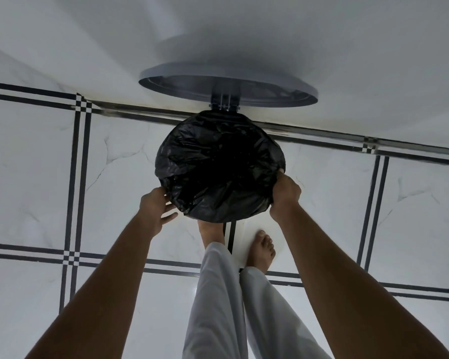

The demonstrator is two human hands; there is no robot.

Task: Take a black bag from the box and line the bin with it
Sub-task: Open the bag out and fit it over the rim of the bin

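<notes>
A black bag (219, 167) is spread over the round mouth of the bin and folded down around its rim, so the bin body is hidden under it. The bin's grey lid (228, 81) stands open against the wall behind, joined by a hinge (224, 102). My left hand (156, 206) is at the near-left edge of the bag, fingers spread and touching the folded plastic. My right hand (285, 193) is closed on the bag's edge at the near-right rim. The box is not in view.
The bin stands on a white tiled floor (36, 177) with black stripe lines, close to a white wall (347, 60). My left foot (210, 231) is partly under the bin's front; my right foot (261, 251) is beside it. White trouser legs (218, 307) fill the lower middle.
</notes>
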